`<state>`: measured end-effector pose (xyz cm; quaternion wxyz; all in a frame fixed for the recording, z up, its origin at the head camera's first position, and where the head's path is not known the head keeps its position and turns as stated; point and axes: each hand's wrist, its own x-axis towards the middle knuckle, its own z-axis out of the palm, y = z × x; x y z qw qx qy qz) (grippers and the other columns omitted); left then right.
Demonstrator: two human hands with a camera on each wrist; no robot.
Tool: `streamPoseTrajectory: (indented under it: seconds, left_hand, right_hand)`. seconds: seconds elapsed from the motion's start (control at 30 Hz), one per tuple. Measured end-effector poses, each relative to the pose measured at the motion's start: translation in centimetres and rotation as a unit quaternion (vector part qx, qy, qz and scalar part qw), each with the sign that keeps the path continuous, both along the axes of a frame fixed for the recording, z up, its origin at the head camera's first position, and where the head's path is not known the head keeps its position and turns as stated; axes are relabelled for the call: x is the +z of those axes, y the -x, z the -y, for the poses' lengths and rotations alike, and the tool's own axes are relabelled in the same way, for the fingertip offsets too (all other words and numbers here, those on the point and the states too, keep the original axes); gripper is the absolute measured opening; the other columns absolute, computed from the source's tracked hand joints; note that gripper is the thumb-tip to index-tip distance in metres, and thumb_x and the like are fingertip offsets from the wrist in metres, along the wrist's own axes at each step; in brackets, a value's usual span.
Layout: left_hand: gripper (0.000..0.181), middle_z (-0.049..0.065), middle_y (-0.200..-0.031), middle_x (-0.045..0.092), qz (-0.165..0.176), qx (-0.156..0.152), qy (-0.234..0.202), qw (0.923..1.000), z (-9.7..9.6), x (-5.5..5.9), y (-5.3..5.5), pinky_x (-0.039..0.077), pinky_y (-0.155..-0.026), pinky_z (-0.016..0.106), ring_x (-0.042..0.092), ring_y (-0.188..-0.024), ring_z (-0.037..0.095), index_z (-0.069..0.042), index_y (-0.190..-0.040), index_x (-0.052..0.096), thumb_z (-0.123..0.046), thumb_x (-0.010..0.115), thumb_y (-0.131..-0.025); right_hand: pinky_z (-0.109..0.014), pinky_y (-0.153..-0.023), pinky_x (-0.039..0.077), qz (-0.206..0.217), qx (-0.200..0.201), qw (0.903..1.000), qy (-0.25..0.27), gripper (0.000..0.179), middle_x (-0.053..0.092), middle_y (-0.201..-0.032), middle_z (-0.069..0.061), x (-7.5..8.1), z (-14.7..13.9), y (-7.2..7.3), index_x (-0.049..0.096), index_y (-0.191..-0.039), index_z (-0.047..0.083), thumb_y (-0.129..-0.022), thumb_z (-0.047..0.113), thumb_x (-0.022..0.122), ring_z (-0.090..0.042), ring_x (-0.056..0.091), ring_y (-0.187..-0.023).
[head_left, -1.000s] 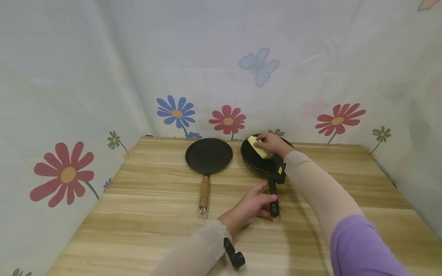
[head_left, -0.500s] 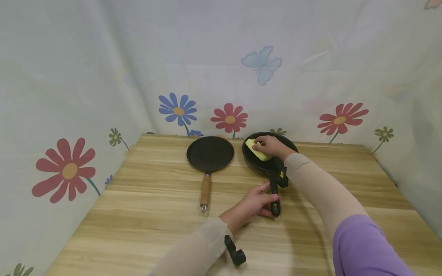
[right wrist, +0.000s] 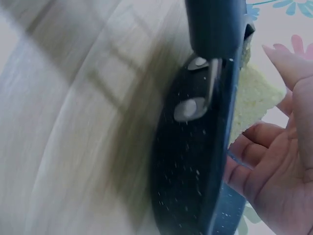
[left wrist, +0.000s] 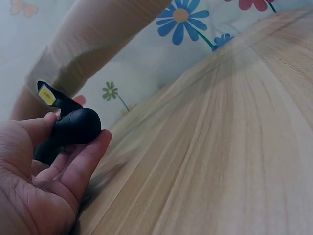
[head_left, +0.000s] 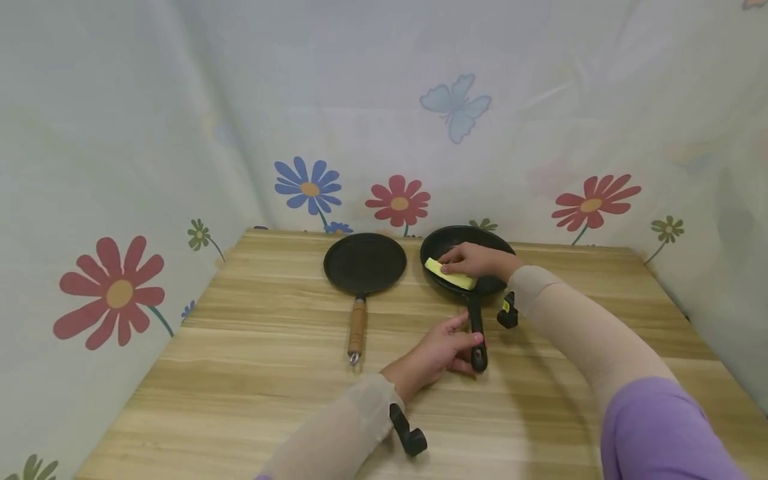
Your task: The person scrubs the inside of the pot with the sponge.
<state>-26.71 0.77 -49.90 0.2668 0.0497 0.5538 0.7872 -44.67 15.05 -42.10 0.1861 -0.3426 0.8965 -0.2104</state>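
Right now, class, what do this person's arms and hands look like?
The left hand and right hand are bare. The left sleeve and right sleeve are beige, with purple cloth farther up the right arm. Each wrist bears a black mount; the right one has a yellow label.

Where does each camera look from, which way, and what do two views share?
Head: on the person's head, facing forward and down at the table, flat pan and deep pan; left hand, right hand and both sleeves show.
Left wrist: on that wrist, facing along the table to the flowered backdrop; left hand gripping the black handle, right sleeve beyond.
Right wrist: on that wrist, facing the deep pan's outer wall and yellow sponge; right hand shows.
Head and right wrist share the yellow sponge.
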Motion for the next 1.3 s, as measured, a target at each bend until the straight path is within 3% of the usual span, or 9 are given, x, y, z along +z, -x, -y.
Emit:
streamPoseTrajectory:
  seconds: [0.27,0.6,0.87,1.07,1.3]
  left_hand:
    - [0.071,0.021,-0.112,0.072,-0.01,0.011,0.001,0.9999,-0.1,0.1,-0.1,0.064,-0.068,0.05,0.071,-0.08,0.021,-0.013,-0.16,0.029,-0.008,0.065,-0.099]
    - [0.072,0.02,-0.111,0.072,-0.019,0.025,0.006,0.9995,-0.2,0.0,0.0,0.065,-0.062,0.045,0.072,-0.08,0.023,-0.011,-0.159,0.029,-0.007,0.067,-0.098]
    - [0.066,0.014,-0.101,0.074,-0.019,0.052,-0.003,0.9985,-0.5,0.5,-0.5,0.064,-0.057,0.04,0.071,-0.074,0.021,-0.009,-0.154,0.039,-0.003,0.068,-0.096]
    - [0.065,0.015,-0.102,0.073,-0.026,0.055,-0.012,0.9981,-0.6,0.5,-0.7,0.064,-0.055,0.039,0.071,-0.071,0.021,-0.009,-0.154,0.041,-0.002,0.068,-0.095]
    - [0.066,0.019,-0.106,0.071,-0.035,0.046,-0.029,0.9979,-0.5,0.5,-0.9,0.064,-0.058,0.04,0.071,-0.073,0.022,-0.006,-0.155,0.038,0.002,0.066,-0.096]
  right_hand:
    - [-0.054,-0.109,0.046,0.039,0.032,0.9981,-0.036,0.046,0.063,-0.134,-0.019,1.5,-1.4,-1.1,0.06,-0.138,0.0,-0.102,0.03,0.059,-0.036,0.057,-0.126]
    - [-0.056,-0.107,0.047,0.033,0.062,0.9949,-0.072,0.042,0.062,-0.133,-0.022,2.4,-3.8,-1.9,0.062,-0.133,-0.004,-0.1,0.02,0.057,-0.039,0.057,-0.126]
    - [-0.054,-0.098,0.054,-0.008,0.081,0.9875,-0.135,0.035,0.07,-0.121,-0.017,4.2,-5.4,-2.6,0.069,-0.126,-0.001,-0.097,0.016,0.058,-0.035,0.064,-0.114]
    - [-0.053,-0.097,0.055,-0.026,0.093,0.9812,-0.167,0.035,0.071,-0.117,-0.017,5.0,-6.4,-2.6,0.071,-0.121,-0.002,-0.093,0.015,0.058,-0.036,0.065,-0.111]
    - [-0.055,-0.098,0.053,-0.079,0.079,0.9629,-0.246,0.03,0.072,-0.113,-0.012,5.2,-7.2,-2.0,0.077,-0.112,0.007,-0.088,0.017,0.062,-0.035,0.065,-0.108]
